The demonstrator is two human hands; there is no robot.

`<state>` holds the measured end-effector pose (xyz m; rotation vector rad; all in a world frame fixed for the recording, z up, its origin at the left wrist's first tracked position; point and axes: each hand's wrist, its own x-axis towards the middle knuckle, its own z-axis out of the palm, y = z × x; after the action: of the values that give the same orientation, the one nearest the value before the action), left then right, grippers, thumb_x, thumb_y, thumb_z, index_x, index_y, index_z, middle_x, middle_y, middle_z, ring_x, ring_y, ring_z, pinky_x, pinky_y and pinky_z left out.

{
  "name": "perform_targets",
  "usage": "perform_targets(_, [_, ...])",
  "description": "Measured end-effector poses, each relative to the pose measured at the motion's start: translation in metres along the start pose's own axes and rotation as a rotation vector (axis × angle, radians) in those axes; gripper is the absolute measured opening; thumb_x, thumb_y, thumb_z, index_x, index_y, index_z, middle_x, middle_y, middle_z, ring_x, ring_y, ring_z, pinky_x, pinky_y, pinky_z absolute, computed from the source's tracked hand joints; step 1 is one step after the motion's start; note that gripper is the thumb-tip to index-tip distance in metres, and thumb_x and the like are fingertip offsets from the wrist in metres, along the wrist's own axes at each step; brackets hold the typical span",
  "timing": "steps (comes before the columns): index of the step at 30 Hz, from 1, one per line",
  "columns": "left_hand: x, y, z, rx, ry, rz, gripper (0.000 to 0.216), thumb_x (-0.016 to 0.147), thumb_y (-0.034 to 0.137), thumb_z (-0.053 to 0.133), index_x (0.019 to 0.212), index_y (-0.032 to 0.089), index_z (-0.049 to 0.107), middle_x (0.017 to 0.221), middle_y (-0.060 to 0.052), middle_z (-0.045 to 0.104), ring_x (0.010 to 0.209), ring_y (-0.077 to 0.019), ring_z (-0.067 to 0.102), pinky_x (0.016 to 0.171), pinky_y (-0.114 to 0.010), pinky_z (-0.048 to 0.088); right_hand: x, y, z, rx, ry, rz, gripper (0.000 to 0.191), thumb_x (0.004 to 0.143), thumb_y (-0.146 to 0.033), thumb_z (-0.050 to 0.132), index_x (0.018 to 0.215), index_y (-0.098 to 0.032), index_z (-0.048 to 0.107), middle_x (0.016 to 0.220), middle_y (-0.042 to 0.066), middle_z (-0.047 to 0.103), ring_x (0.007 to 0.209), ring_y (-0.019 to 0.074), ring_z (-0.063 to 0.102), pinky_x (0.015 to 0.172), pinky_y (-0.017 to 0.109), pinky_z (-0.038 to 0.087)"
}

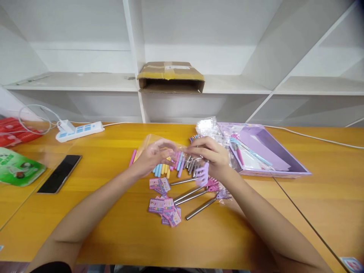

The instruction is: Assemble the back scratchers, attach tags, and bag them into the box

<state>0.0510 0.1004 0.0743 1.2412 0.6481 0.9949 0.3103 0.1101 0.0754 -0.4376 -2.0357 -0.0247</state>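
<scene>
My left hand (156,156) hovers over pastel sticks (163,169), its fingers curved and thumb apart, with nothing visible in its grasp. Opposite it, my right hand (212,154) has its fingertips pinched on clear plastic film (183,148); its exact shape is hard to make out. Just below that hand is a lilac claw-headed back scratcher (202,175) with a metal rod. More back scratchers, with a pink claw (212,184) and a purple claw (223,194), lie on the table. Small printed cards (165,206) rest left of their rods. Short metal rods (192,165) lie between my hands.
A purple box (284,153) holding pens and papers stands right, beside clear plastic wrappers (209,127). At left are a phone (59,173), a green packet (19,167), a red bundle (15,132) and a power strip (81,131). A cardboard box (170,72) sits on the shelf.
</scene>
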Motion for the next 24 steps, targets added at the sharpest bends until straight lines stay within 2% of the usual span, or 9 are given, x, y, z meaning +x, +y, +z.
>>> perform_targets(2, [-0.001,-0.005,0.000,0.023,-0.034,0.004,0.042,0.089,0.046,0.091,0.118,0.022,0.073,0.116,-0.009,0.075,0.092,-0.0217,0.076,0.079,-0.039,0.069,-0.002,0.001,0.001,-0.011,-0.028,-0.038,0.034,0.106,-0.007,0.060,0.124,-0.030,0.078,0.109,0.005,0.073,0.087,0.0155,0.072,0.067,0.029,0.056])
perform_targets(5, [0.000,-0.010,-0.003,0.078,-0.113,0.064,0.075,0.074,0.033,0.103,0.139,0.031,0.069,0.133,-0.011,0.073,0.104,-0.0250,0.076,0.085,-0.038,0.067,-0.001,-0.005,0.006,0.046,-0.003,0.101,0.014,0.106,-0.019,0.066,0.113,-0.026,0.076,0.101,0.006,0.073,0.087,0.0175,0.071,0.072,0.032,0.057])
perform_targets(6, [0.000,-0.011,-0.004,0.094,-0.112,0.092,0.080,0.070,0.029,0.105,0.141,0.032,0.068,0.138,-0.012,0.071,0.108,-0.0254,0.075,0.089,-0.038,0.066,-0.001,-0.008,0.008,0.096,0.019,0.214,0.008,0.107,-0.026,0.068,0.106,-0.025,0.075,0.095,0.005,0.073,0.085,0.0178,0.070,0.073,0.033,0.056])
perform_targets(9, [0.003,-0.012,-0.002,0.095,0.016,0.166,0.054,0.078,0.034,0.101,0.124,0.025,0.075,0.131,-0.011,0.072,0.109,-0.0225,0.073,0.094,-0.037,0.063,0.002,-0.018,0.017,0.362,0.011,0.674,0.032,0.107,-0.048,0.068,0.087,-0.023,0.069,0.075,0.000,0.065,0.067,0.0146,0.061,0.063,0.029,0.052])
perform_targets(12, [0.003,-0.014,0.005,0.034,0.137,0.163,0.044,0.081,0.046,0.098,0.111,0.021,0.078,0.113,-0.007,0.076,0.099,-0.0197,0.073,0.086,-0.032,0.062,0.004,-0.026,0.026,0.713,-0.128,1.064,0.046,0.098,-0.067,0.072,0.088,-0.022,0.067,0.067,-0.003,0.057,0.053,0.0119,0.053,0.045,0.025,0.043])
perform_targets(14, [0.003,-0.015,0.010,-0.002,0.179,0.127,0.043,0.079,0.051,0.097,0.102,0.020,0.079,0.095,-0.004,0.076,0.085,-0.0173,0.072,0.077,-0.029,0.060,0.006,-0.029,0.029,0.875,-0.224,1.196,0.051,0.092,-0.072,0.076,0.093,-0.022,0.065,0.065,-0.005,0.054,0.049,0.0116,0.050,0.039,0.024,0.041])
perform_targets(18, [0.003,-0.013,0.011,-0.011,0.316,0.120,0.045,0.076,0.054,0.098,0.080,0.017,0.074,0.074,-0.001,0.071,0.068,-0.0125,0.067,0.066,-0.025,0.055,0.008,-0.029,0.025,0.888,-0.228,1.169,0.056,0.095,-0.078,0.070,0.102,-0.024,0.062,0.066,-0.008,0.048,0.048,0.0094,0.037,0.040,0.024,0.039])
perform_targets(21, [0.004,-0.011,0.003,0.015,0.426,0.126,0.048,0.076,0.055,0.098,0.073,0.017,0.070,0.070,-0.001,0.071,0.063,-0.0119,0.066,0.062,-0.024,0.053,0.009,-0.024,0.012,0.659,-0.128,0.976,0.061,0.107,-0.081,0.044,0.098,-0.023,0.063,0.076,-0.002,0.053,0.057,0.0118,0.041,0.050,0.028,0.036])
perform_targets(24, [0.005,-0.009,-0.003,0.047,0.480,0.121,0.046,0.079,0.055,0.095,0.072,0.017,0.070,0.067,-0.001,0.071,0.060,-0.0122,0.065,0.059,-0.024,0.052,0.013,-0.023,-0.006,0.302,-0.161,0.709,0.056,0.116,-0.063,0.037,0.087,-0.023,0.062,0.082,0.003,0.055,0.072,0.0162,0.051,0.068,0.034,0.043])
